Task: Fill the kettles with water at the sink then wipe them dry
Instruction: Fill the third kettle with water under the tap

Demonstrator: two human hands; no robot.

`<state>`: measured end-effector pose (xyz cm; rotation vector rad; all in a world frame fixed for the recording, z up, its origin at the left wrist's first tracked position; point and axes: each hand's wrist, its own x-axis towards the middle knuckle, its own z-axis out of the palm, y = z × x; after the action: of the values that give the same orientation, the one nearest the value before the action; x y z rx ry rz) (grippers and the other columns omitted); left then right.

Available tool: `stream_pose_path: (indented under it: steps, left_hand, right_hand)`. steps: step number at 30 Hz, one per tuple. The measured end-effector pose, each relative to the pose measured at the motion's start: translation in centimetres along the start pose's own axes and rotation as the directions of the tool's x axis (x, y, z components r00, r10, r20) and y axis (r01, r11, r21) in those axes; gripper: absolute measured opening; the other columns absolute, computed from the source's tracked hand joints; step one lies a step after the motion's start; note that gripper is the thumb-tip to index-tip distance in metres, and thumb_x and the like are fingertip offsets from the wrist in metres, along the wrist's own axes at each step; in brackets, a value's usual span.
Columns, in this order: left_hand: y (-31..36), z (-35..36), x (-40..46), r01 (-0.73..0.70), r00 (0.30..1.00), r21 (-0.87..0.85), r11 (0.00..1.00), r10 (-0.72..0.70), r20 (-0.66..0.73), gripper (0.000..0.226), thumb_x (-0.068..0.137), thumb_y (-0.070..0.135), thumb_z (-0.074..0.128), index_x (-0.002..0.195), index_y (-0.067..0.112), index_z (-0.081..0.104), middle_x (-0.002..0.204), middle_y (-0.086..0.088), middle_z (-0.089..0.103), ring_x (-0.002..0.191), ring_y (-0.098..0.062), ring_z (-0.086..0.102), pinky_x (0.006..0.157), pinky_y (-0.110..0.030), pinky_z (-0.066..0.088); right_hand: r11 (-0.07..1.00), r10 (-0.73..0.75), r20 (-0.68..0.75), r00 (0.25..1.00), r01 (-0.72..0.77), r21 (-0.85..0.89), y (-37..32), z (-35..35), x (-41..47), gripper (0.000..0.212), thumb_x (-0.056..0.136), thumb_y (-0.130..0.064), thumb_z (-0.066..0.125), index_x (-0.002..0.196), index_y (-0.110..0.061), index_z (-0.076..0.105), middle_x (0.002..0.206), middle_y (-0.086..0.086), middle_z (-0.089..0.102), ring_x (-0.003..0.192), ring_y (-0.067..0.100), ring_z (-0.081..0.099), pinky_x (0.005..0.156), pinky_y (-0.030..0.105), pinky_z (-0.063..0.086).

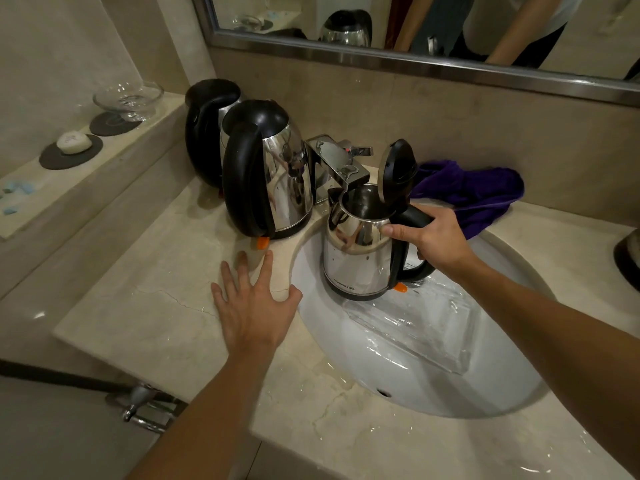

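Note:
My right hand (438, 237) grips the black handle of a steel kettle (356, 258) and holds it upright over the white sink (433, 386), its mouth under the chrome tap (341, 166). The kettle's black lid (398, 169) stands open. No water stream is visible. My left hand (254, 301) rests flat with fingers spread on the marble counter (156, 320) at the sink's left rim. Two more steel kettles with shut lids stand on the counter to the left of the tap, one in front (268, 171) and one behind (207, 129). A purple cloth (474, 195) lies behind the sink.
A clear glass tray (422, 327) lies in the basin under the held kettle. A ledge at left carries a glass dish (128, 98) and a soap bar (73, 143). Another dark kettle's edge (628, 258) shows at far right. The counter near the front edge is wet.

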<state>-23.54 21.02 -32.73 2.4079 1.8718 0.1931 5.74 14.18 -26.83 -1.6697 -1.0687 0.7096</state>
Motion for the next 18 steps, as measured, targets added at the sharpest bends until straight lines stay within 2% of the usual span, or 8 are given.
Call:
stream_pose_path:
  steps: [10,18]
  left_hand:
    - [-0.01,-0.06,0.07,0.005,1.000,0.006,1.000,-0.005,0.016,0.081,0.091,0.074,0.032,0.160,0.043,0.006,0.170,-0.005,0.007,0.156,-0.033,-0.003,0.125,-0.054,0.005]
    - [0.00,-0.16,-0.01,0.002,1.000,0.001,1.000,-0.002,0.016,0.081,0.091,0.074,0.032,0.161,0.043,0.007,0.170,-0.006,0.009,0.156,-0.033,-0.003,0.125,-0.054,0.006]
  right_hand:
    - [1.000,-0.010,0.003,1.000,0.010,-0.004,-0.04,-0.08,0.01,0.033,0.081,-0.027,0.084,0.109,-0.013,0.072,0.083,-0.003,0.069,0.059,-0.008,0.060,0.052,0.008,0.044]
    - [1.000,0.007,-0.003,1.000,-0.007,-0.013,0.19,-0.05,0.14,0.034,0.081,-0.029,0.084,0.110,-0.015,0.072,0.085,-0.003,0.069,0.059,-0.009,0.060,0.052,0.008,0.044]
